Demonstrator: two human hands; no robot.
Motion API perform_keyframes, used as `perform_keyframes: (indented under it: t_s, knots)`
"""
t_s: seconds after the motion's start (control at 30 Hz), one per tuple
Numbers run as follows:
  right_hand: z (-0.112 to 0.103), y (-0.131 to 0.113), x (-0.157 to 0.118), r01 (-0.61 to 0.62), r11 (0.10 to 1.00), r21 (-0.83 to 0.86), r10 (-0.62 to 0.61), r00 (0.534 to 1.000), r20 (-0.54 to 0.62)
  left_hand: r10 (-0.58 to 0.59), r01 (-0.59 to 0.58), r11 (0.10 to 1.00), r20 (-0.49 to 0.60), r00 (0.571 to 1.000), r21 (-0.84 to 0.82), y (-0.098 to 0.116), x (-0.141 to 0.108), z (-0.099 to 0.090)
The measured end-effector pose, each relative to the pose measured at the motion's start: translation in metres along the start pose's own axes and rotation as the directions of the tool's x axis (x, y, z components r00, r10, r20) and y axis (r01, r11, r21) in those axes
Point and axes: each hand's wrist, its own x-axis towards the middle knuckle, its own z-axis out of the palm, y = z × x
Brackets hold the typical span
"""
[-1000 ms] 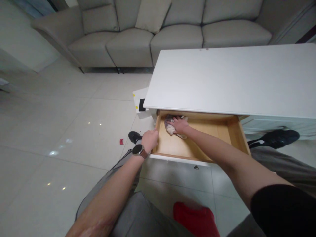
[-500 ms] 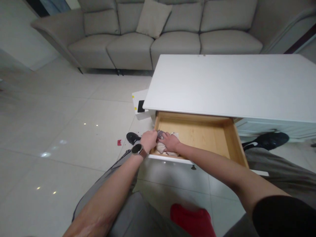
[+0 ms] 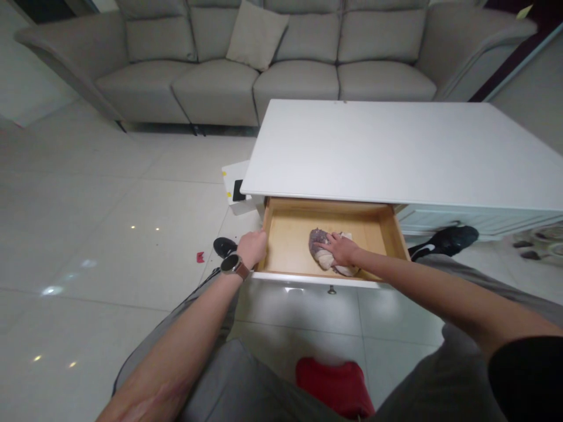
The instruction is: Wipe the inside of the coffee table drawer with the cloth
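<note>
A wooden drawer with a white front is pulled out of the white coffee table. Inside it, my right hand presses on a crumpled cleaning cloth, grey and cream, against the drawer's bottom near the front. Its fingers bend over the cloth. My left hand, with a watch on the wrist, is closed around the drawer's left side near the front corner. The drawer's round knob sticks out below the front edge.
Behind the table runs a long grey sofa with a cushion. A white box stands left of the table. A red scrap lies on the tiled floor. Something red is between my legs.
My right hand has slid the cloth from the drawer's left front corner to the right, toward its middle. My left hand stays at the drawer's left side. The view has shifted a little right.
</note>
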Motion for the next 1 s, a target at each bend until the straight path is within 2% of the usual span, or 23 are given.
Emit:
perform_keyframes:
  t_s: [0.17,0.3,0.43,0.6,0.83,1.0]
  knots:
    - [0.054,0.066,-0.072,-0.128,0.991,-0.040,0.130,0.989,0.073,0.002,-0.001,1.000,-0.010,1.000,0.010,0.000,0.000,0.002]
    - [0.080,0.087,-0.100,-0.150,0.987,-0.055,0.154,0.984,0.090,0.002,-0.002,1.000,-0.013,1.000,0.014,0.000,0.001,0.004]
    - [0.080,0.083,-0.097,-0.167,0.983,-0.071,0.174,0.980,0.101,-0.006,0.006,1.000,-0.008,1.000,0.017,0.001,0.001,0.004]
    - [0.071,0.079,-0.095,-0.120,0.984,-0.128,0.136,0.982,0.127,0.011,-0.011,1.000,-0.012,1.000,0.027,0.001,0.000,0.004]
    - [0.071,0.078,-0.097,-0.142,0.986,-0.085,0.151,0.984,0.100,0.021,-0.020,0.998,-0.014,1.000,0.056,0.001,-0.001,0.004]
    - [0.069,0.076,-0.098,-0.129,0.983,-0.130,0.142,0.985,0.099,0.020,-0.020,0.998,-0.008,1.000,0.061,0.002,0.000,0.003]
